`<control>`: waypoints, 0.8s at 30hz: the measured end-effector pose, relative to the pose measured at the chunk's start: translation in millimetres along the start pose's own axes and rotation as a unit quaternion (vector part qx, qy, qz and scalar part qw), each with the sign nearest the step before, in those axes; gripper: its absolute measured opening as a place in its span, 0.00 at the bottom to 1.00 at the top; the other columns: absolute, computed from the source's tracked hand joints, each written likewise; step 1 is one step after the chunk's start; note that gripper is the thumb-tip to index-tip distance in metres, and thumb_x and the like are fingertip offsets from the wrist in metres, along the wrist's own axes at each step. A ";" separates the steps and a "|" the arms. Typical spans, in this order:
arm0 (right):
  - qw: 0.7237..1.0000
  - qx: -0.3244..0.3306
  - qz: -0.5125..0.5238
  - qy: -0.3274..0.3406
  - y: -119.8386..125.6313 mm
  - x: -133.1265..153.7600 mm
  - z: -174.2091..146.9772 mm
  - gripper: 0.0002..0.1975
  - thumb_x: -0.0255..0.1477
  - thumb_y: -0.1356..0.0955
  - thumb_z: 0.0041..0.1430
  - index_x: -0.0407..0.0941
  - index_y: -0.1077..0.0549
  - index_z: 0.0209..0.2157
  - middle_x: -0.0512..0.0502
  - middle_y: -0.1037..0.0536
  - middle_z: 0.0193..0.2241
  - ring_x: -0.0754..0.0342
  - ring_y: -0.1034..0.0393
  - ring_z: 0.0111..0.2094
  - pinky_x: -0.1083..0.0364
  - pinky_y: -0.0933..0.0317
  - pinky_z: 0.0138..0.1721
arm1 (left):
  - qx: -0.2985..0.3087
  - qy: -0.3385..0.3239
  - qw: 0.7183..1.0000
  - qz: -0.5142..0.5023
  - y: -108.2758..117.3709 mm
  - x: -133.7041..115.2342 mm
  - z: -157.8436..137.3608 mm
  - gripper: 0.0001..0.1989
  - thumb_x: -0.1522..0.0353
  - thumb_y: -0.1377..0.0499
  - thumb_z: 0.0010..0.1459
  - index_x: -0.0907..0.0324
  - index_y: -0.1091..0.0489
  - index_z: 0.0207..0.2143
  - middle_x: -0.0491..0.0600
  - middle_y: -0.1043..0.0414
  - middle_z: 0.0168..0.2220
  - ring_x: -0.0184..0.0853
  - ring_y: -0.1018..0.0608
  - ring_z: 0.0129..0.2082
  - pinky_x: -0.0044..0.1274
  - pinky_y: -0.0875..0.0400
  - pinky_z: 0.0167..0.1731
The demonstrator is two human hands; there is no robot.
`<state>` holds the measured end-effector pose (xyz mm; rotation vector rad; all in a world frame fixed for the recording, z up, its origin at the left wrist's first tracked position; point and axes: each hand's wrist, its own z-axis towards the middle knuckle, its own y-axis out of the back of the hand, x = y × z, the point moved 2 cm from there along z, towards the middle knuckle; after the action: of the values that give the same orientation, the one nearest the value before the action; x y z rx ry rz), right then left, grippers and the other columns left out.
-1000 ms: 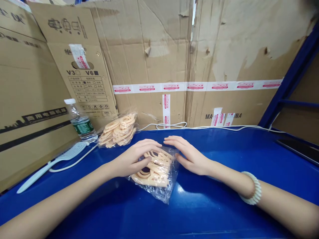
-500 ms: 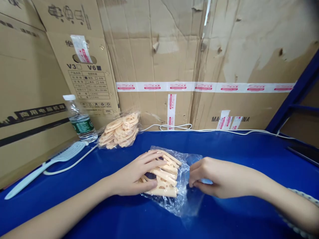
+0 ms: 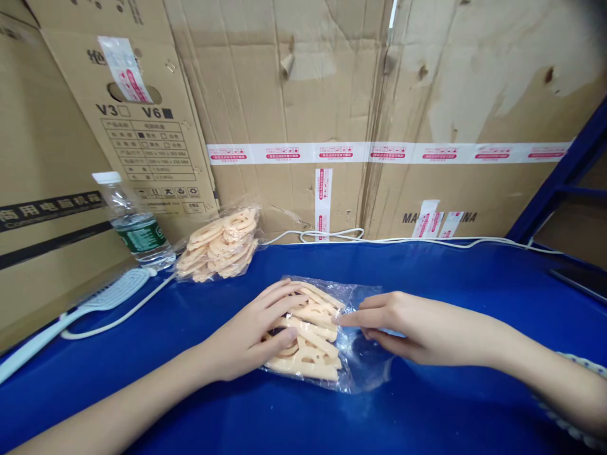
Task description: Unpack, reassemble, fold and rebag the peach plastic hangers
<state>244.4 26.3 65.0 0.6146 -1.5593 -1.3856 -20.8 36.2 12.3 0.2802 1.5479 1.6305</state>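
Note:
A clear plastic bag (image 3: 363, 373) lies on the blue tabletop with several flat, pale cream pieces (image 3: 308, 354) inside, some with holes cut in them; I cannot tell what they are. My left hand (image 3: 258, 328) rests over the left part of the bagged pieces, fingers spread and pressing on top. At the bag's right part, my right hand (image 3: 403, 325) reaches in with its index finger stretched out, the tip touching near the ends of the pieces. Its thumb is apart below, and the other fingers are partly hidden.
Another clear bag of similar cream pieces (image 3: 220, 243) sits at the back left. Beside it stand a water bottle (image 3: 142, 234) and a pale blue hairbrush (image 3: 114, 291). A white cable (image 3: 427, 241) runs along the cardboard wall (image 3: 294, 101). A dark flat object (image 3: 581, 283) lies far right.
My right hand has gone from bunched fingers at the bag's loose end to a stretched index finger touching nearer the pieces. The loose plastic lies flatter. My left hand stays on the bag.

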 end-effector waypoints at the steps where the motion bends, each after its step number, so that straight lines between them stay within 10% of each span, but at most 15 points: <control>1: 1.000 -0.008 0.017 0.006 0.1 -0.6 0.7 0.23 0.18 0.39 0.62 0.48 0.30 0.56 0.44 0.22 0.37 0.52 0.27 0.35 0.57 0.37 0.36 | -0.003 0.004 1.000 0.000 0.0 0.2 0.3 0.23 0.61 0.49 0.67 0.52 0.43 0.64 0.50 0.48 0.68 0.46 0.50 0.69 0.43 0.49 0.65; 6: 0.994 -0.044 0.090 0.045 -6.6 -4.5 5.9 0.20 0.22 0.42 0.68 0.49 0.30 0.57 0.41 0.24 0.49 0.51 0.29 0.50 0.54 0.36 0.49 | -0.006 -0.001 1.000 0.006 -0.4 -1.4 0.0 0.24 0.62 0.48 0.67 0.52 0.42 0.64 0.51 0.48 0.68 0.48 0.50 0.69 0.44 0.48 0.64; 12: 0.992 -0.091 0.075 0.054 -23.2 -9.3 10.9 0.15 0.30 0.38 0.68 0.45 0.27 0.53 0.43 0.22 0.37 0.54 0.28 0.37 0.58 0.37 0.39 | -0.022 0.003 1.000 0.003 -3.5 -3.0 -2.8 0.24 0.61 0.48 0.67 0.52 0.42 0.63 0.50 0.48 0.68 0.48 0.50 0.69 0.44 0.49 0.65; 19: 0.991 -0.076 0.068 -0.090 -40.0 3.6 16.3 0.12 0.36 0.33 0.63 0.43 0.27 0.30 0.53 0.33 0.19 0.59 0.43 0.20 0.59 0.48 0.24 | -0.026 0.024 0.999 0.035 -8.0 -13.0 -4.7 0.23 0.60 0.50 0.67 0.54 0.42 0.63 0.52 0.48 0.68 0.49 0.51 0.69 0.45 0.46 0.64; 24: 0.983 -0.091 0.050 -0.154 -43.0 12.1 18.9 0.16 0.42 0.30 0.56 0.42 0.27 0.36 0.52 0.31 0.21 0.59 0.44 0.19 0.59 0.54 0.22 | -0.048 0.033 0.997 0.055 -14.8 -17.0 -5.8 0.24 0.59 0.49 0.66 0.54 0.41 0.62 0.53 0.46 0.67 0.52 0.48 0.68 0.46 0.44 0.63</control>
<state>213.7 15.0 29.2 0.2151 -1.6519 -1.5806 -8.1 18.6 4.2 0.2673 1.5215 1.8104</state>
